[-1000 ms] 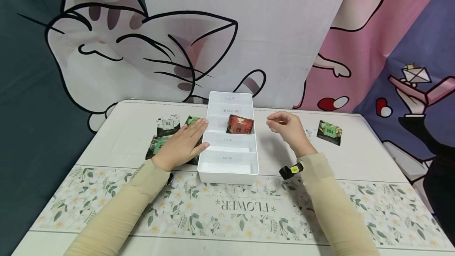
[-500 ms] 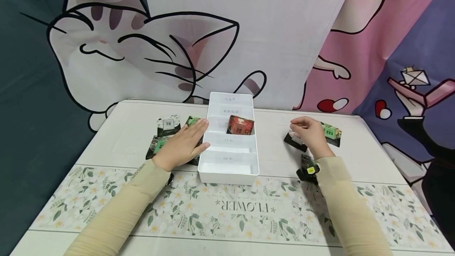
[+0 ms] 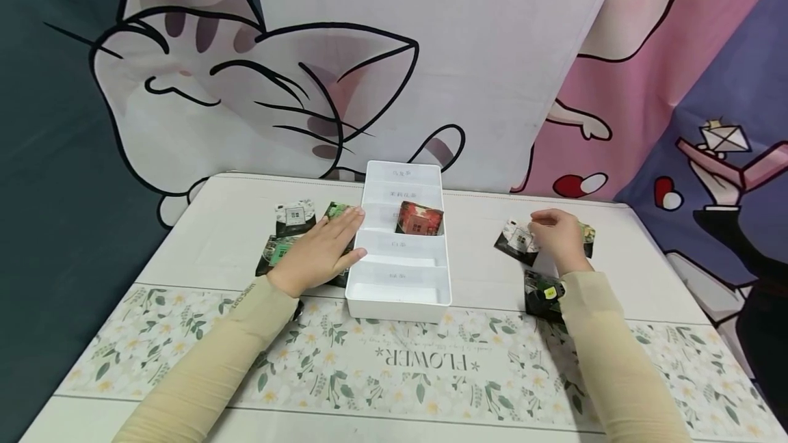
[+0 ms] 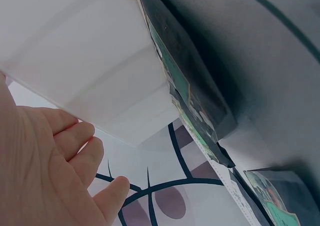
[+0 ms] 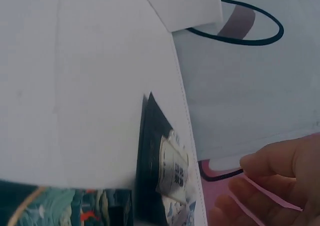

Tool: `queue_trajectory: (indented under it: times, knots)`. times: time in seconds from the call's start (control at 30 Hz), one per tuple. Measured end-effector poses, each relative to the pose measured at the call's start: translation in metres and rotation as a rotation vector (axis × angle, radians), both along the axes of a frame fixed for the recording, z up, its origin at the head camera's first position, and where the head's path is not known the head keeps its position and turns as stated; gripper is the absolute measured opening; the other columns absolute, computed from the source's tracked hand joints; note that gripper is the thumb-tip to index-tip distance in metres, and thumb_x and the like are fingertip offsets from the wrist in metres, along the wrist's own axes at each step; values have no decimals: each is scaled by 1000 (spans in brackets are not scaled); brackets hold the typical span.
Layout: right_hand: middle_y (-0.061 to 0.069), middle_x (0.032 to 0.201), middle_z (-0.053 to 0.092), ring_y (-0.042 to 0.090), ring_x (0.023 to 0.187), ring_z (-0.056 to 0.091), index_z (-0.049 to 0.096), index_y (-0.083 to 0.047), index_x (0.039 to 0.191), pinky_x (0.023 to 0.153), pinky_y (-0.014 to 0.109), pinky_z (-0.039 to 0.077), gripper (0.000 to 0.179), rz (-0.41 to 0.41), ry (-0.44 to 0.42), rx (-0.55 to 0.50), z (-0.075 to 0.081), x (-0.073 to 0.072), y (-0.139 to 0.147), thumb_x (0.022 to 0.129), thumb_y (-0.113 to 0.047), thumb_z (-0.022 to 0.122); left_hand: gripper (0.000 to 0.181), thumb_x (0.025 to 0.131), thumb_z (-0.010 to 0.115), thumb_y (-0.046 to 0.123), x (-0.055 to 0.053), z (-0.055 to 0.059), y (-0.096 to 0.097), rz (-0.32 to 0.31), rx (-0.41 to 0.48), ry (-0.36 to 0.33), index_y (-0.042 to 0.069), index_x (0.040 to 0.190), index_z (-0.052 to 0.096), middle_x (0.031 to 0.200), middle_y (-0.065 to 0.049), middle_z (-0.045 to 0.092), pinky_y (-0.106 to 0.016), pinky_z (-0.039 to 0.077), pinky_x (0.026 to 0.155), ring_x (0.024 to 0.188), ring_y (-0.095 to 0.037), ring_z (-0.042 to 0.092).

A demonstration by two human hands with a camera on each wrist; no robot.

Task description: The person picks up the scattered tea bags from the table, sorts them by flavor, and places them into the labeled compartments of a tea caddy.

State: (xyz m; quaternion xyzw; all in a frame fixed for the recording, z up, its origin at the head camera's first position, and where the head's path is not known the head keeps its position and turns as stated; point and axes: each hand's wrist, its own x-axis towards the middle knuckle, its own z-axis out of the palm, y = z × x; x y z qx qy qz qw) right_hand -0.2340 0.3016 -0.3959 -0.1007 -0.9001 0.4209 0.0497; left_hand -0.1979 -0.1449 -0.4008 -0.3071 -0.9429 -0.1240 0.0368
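My left hand (image 3: 317, 251) lies with straight fingers against the left rim of a long white divided box (image 3: 397, 312). The left wrist view shows that hand (image 4: 60, 161) at the box's edge (image 4: 90, 60). One red sachet (image 3: 420, 219) sits in a middle compartment. Over to the right, my right hand (image 3: 559, 238) hovers among several sachets, beside a white-and-black sachet (image 3: 516, 241). It partly covers a green sachet (image 3: 588, 236). Below it lies a dark sachet (image 3: 540, 296). In the right wrist view the hand (image 5: 275, 186) has loosely bent fingers, apart from the white-and-black sachet (image 5: 172, 171), holding nothing visible.
Left of the box lie more sachets, a white one (image 3: 295, 216) and green ones (image 3: 277, 249), partly hidden by my left hand. A flower-printed strip (image 3: 425, 381) crosses the white table. A cartoon cloth (image 3: 480, 53) hangs behind the table's far edge.
My right hand has moved right, from beside the box to the sachets on the right, and the white-and-black sachet has come into view. The left hand stays at the box.
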Motion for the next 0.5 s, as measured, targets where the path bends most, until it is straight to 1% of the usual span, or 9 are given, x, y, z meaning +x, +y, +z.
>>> queue_trajectory:
  times: [0.1, 0.27, 0.43, 0.5]
  knots:
    - [25, 125, 63, 35, 108, 60, 62, 5, 133, 80, 32, 52, 38, -20, -21, 30, -4, -1, 5, 100, -13, 57, 74, 108, 45, 47, 0, 0, 1, -1, -1, -1, 4, 162, 20, 168, -13, 19, -51, 13, 128, 154, -32, 21]
    - [28, 126, 61, 36, 108, 59, 62, 7, 131, 85, 42, 54, 37, -55, -62, 57, -9, -5, 10, 101, -13, 56, 73, 108, 45, 47, 0, 0, 1, 0, -3, -1, 3, 161, 21, 168, -13, 19, -52, 13, 128, 153, -33, 22]
    - [33, 128, 59, 44, 113, 57, 62, 11, 128, 95, 55, 54, 37, -48, -79, 78, -12, -6, 13, 100, -12, 56, 73, 108, 45, 46, 0, 0, 1, 1, -7, 4, 2, 161, 21, 168, -13, 19, -53, 14, 128, 153, -33, 22]
    - [34, 128, 58, 46, 114, 57, 62, 13, 127, 96, 57, 53, 37, -44, -80, 89, -14, -6, 14, 100, -12, 56, 73, 108, 44, 47, 0, 0, 1, 1, -9, 6, 2, 161, 21, 168, -13, 19, -53, 14, 127, 153, -32, 21]
